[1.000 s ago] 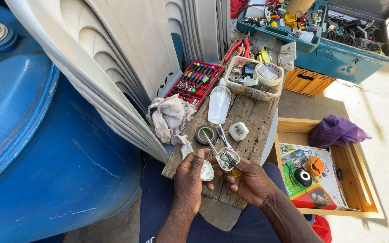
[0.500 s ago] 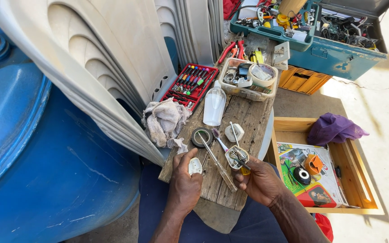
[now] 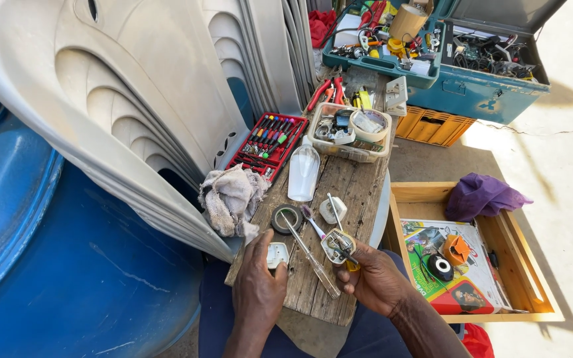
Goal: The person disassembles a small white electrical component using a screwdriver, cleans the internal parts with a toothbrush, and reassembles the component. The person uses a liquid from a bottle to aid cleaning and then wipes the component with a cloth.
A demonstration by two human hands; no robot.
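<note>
My left hand (image 3: 258,285) rests on the wooden board (image 3: 359,192) with its fingers on a small white plug cover (image 3: 276,254). My right hand (image 3: 376,278) holds an opened plug body (image 3: 337,245) with metal parts showing, a yellow-handled tool beside its fingers. A long screwdriver (image 3: 310,252) lies on the board between the two hands. Just above it are a roll of black tape (image 3: 286,219), a toothbrush (image 3: 312,221) and a small white part (image 3: 332,209).
A clear plastic bottle (image 3: 303,172), a grey rag (image 3: 232,197), a red screwdriver case (image 3: 268,140) and a parts tray (image 3: 348,129) stand farther up. A teal toolbox (image 3: 472,86) sits behind, a wooden drawer (image 3: 499,245) right, stacked white chairs (image 3: 140,113) and a blue barrel (image 3: 54,265) left.
My left hand has carried the white plug cover away from the plug body and down to the board at the left. The view has shifted a little.
</note>
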